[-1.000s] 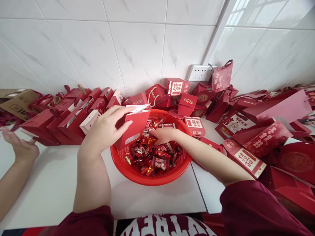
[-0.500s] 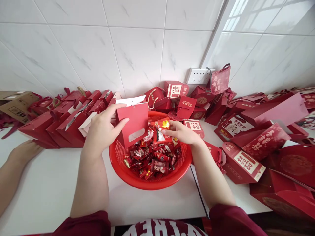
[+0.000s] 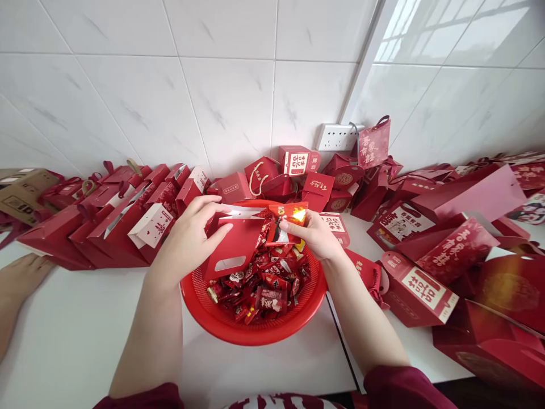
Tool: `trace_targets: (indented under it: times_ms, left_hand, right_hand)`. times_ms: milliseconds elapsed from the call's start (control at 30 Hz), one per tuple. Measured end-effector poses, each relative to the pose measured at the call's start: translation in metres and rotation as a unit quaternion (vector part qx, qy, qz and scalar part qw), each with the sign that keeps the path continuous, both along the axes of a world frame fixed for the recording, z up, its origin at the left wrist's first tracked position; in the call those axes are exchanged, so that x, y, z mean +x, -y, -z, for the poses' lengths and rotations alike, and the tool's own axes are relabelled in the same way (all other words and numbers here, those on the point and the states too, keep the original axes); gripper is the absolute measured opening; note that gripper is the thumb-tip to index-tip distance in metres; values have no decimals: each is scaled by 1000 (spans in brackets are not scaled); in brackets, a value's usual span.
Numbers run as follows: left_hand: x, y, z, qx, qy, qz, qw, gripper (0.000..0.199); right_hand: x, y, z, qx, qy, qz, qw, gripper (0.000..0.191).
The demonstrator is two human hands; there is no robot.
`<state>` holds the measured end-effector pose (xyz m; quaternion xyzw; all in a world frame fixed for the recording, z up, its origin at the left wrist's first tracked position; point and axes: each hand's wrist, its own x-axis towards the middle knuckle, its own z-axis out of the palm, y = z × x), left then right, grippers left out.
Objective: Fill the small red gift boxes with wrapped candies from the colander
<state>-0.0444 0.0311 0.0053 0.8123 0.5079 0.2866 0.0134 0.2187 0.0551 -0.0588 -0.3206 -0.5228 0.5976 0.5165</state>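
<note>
My left hand (image 3: pixel 191 238) is closed on a red paper gift box (image 3: pixel 234 244), held tilted over the left part of a red plastic basket (image 3: pixel 251 336). The box's top is open and its white inside shows. Between the thumb and fingers of my right hand (image 3: pixel 317 233) is a red and orange snack packet (image 3: pixel 286 221), just right of the box opening and apart from the basket's contents. Many small wrapped candies (image 3: pixel 272 298) in dark red wrappers lie in the basket below both hands.
Red gift boxes (image 3: pixel 106 233) stand in a row on the left, with a cardboard box (image 3: pixel 21 193) beyond. More red boxes (image 3: pixel 419 284) crowd the right side and back. Another person's hand (image 3: pixel 28 272) rests at the far left. A power socket (image 3: pixel 334 137) is on the tiled wall.
The gift box has tipped so that its white inside now shows. My right hand has brought the snack packet up and turned it closer to the opening. The view has shifted slightly.
</note>
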Motion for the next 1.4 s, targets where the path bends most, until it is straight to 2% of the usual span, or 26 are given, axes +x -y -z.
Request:
trace_targets:
  times_ms: [67,167,233,300,367,467,567,667,833,1033,1233,1400]
  left_hand:
    - [6,6,-2,61,15,-3,998,24]
    - [18,18,-5,130,68,30,989,15]
    - [29,27,-5,94,96,63,989,15]
    - [38,33,-3,0,86,79,993,22]
    - [45,35,0,-86,68,72,991,32]
    - [47,33,3,-172,87,69,979,46]
    - [44,28,4,-244,121,96,957,39]
    - [43,25,5,-297,148,127,935,37]
    - [44,21,7,-301,182,147,924,35]
    - [43,20,6,-298,193,144,924,34]
    - [49,24,9,-303,221,144,916,31]
    - [51,23,13,-305,244,128,912,24]
  right_hand:
    - [-2,3,-2,20,18,12,1000,37]
    - [-7,10,-7,31,9,10,999,37]
    - [-13,17,-10,34,-10,-14,999,33]
    - [-19,25,-14,40,-29,-31,998,31]
    - [-24,33,-18,49,-37,-33,998,30]
    - [-25,40,-23,73,-14,-47,996,30]
    - [-19,40,-25,81,5,-59,995,27]
    - [-15,38,-24,53,10,-35,998,25]
    - [-20,37,-18,16,-24,15,999,26]
    - [-24,37,-17,-6,-68,17,998,25]
    - [-16,41,-23,50,40,46,997,28]
    - [-15,44,-27,100,110,40,988,29]
